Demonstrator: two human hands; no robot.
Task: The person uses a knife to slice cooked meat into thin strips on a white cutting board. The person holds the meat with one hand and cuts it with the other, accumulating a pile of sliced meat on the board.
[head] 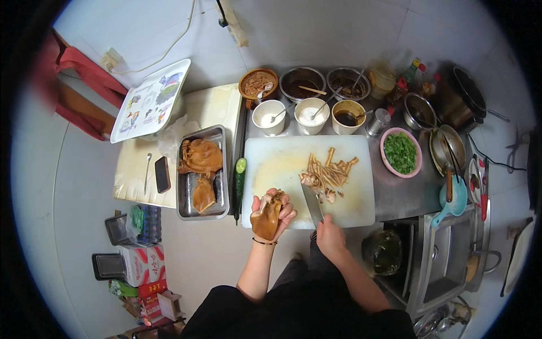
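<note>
A brown piece of cooked meat, perhaps a pig's ear (266,223), lies in my left hand (284,216), palm up over the front edge of the white cutting board (271,156). My right hand (331,238) grips the handle of a cleaver (312,205), whose blade rests over the board beside a heap of sliced brown strips (332,169) and pale chunks (310,179). Left of the board lies a cut cucumber (239,186). Beyond it, a steel tray (223,182) holds more brown pieces (201,156).
Behind the board stand white tubs (269,118) with spoons and steel bowls (302,82) of sauce. To the right are a pink bowl of chopped greens (400,153), a turquoise ladle (456,197) and a sink (444,262). A phone (162,175) lies at the left.
</note>
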